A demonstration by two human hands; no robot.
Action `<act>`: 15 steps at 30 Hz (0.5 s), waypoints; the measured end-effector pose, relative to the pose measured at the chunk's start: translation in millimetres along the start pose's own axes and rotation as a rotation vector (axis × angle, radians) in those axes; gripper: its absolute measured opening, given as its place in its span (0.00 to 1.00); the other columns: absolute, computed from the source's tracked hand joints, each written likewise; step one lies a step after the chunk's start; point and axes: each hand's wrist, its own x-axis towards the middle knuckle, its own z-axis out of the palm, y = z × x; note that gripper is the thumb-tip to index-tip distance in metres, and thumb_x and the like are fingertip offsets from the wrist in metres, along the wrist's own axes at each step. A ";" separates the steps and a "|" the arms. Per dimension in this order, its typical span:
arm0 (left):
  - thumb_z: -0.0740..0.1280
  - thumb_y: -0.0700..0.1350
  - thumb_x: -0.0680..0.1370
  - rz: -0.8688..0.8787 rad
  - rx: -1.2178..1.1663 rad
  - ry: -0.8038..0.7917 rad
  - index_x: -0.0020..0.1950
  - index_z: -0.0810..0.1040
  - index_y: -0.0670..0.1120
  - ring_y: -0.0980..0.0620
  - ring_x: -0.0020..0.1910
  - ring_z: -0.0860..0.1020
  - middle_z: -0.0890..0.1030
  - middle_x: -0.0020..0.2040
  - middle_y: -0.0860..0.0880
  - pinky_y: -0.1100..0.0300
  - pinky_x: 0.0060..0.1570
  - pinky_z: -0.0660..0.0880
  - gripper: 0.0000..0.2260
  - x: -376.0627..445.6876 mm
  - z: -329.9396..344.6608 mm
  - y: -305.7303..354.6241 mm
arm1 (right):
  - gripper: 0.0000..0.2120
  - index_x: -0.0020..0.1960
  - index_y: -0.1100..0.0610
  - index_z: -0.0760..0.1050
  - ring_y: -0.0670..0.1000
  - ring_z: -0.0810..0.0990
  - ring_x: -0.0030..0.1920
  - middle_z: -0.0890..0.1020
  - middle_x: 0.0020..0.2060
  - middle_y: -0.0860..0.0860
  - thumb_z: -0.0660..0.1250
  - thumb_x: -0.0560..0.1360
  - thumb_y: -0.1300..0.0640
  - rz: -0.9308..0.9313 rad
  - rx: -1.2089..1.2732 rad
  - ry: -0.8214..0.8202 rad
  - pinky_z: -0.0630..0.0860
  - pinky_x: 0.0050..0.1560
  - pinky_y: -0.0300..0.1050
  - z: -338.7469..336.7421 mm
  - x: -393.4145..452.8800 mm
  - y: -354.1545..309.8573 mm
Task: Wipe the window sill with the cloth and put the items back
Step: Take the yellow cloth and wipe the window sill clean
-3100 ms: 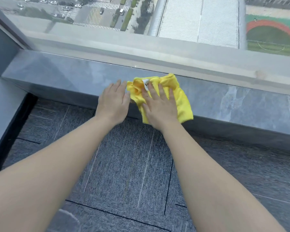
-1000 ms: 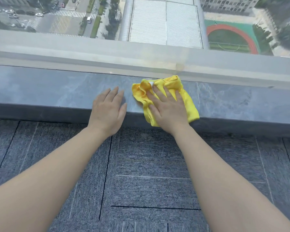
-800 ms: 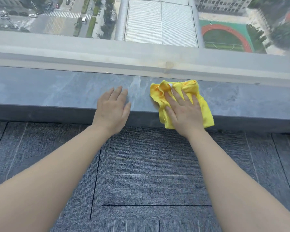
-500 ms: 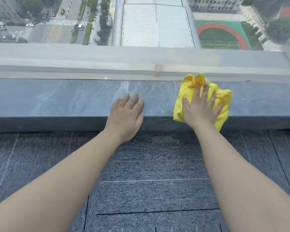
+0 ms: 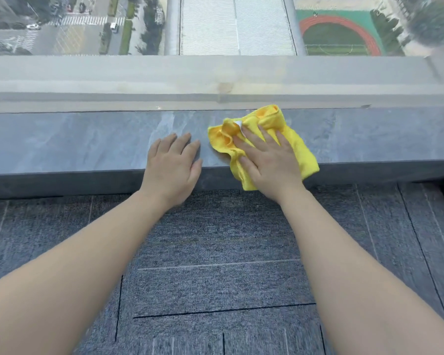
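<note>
- Grey stone forms the window sill [image 5: 87,142] that runs from left to right across your view, with the window glass [image 5: 215,24] along its far edge and grey carpet tiles [image 5: 215,252] on the floor at its near side.
- Beyond the glass, far below, you look down on a street with cars at the left, a pale ribbed roof in the middle and a green sports field with a red track at the right.
- Your left hand [image 5: 173,167] lies flat and released on the sill, palm down, fingers stretched toward the glass and close together, its heel past the near edge.
- Your right hand [image 5: 267,165] presses palm down on the yellow cloth [image 5: 300,152], fingers spread over it, not clenched around it.
- That cloth sits crumpled on the sill right of centre; its far folds nearly reach the glass, and its near part hangs over the sill's front edge.
- A small white tag [image 5: 239,124] shows among the folds, just beyond your right fingertips.
- Your two hands lie near each other, with a strip of bare sill between the left hand and the cloth.
</note>
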 end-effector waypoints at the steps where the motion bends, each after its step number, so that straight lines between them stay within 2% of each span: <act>1: 0.43 0.56 0.71 0.004 -0.003 0.015 0.65 0.69 0.42 0.39 0.70 0.64 0.70 0.69 0.41 0.45 0.70 0.55 0.31 0.9 -0.6 1.3 | 0.31 0.73 0.43 0.57 0.50 0.52 0.77 0.57 0.76 0.43 0.37 0.73 0.41 0.019 0.003 0.015 0.42 0.74 0.50 0.0 -5.4 6.3; 5: 0.45 0.53 0.73 -0.018 -0.035 0.024 0.62 0.70 0.40 0.40 0.67 0.66 0.72 0.66 0.40 0.46 0.69 0.55 0.27 5.2 -7.3 9.5 | 0.23 0.75 0.45 0.52 0.50 0.48 0.77 0.52 0.77 0.44 0.45 0.80 0.46 0.259 -0.029 0.030 0.41 0.75 0.52 -4.7 -10.8 30.9; 11: 0.50 0.50 0.79 -0.038 -0.010 -0.088 0.71 0.59 0.43 0.43 0.74 0.56 0.61 0.75 0.43 0.49 0.73 0.50 0.22 -0.3 -19.4 14.9 | 0.26 0.76 0.51 0.44 0.55 0.42 0.77 0.44 0.77 0.47 0.44 0.80 0.47 0.591 0.044 -0.027 0.40 0.74 0.60 -14.6 18.0 23.4; 13: 0.51 0.49 0.79 -0.058 -0.007 -0.129 0.73 0.56 0.45 0.44 0.75 0.54 0.58 0.76 0.44 0.50 0.73 0.50 0.22 -2.6 -24.8 14.7 | 0.26 0.76 0.51 0.43 0.57 0.40 0.77 0.43 0.77 0.48 0.44 0.80 0.47 0.573 0.060 -0.063 0.39 0.74 0.61 -15.8 27.7 5.0; 15: 0.49 0.51 0.79 -0.064 -0.016 -0.144 0.73 0.56 0.45 0.44 0.75 0.54 0.57 0.76 0.44 0.50 0.73 0.50 0.23 -2.3 -29.8 14.6 | 0.25 0.76 0.49 0.43 0.57 0.40 0.77 0.43 0.77 0.47 0.44 0.81 0.47 0.402 0.030 -0.107 0.39 0.74 0.61 -12.5 32.4 -17.4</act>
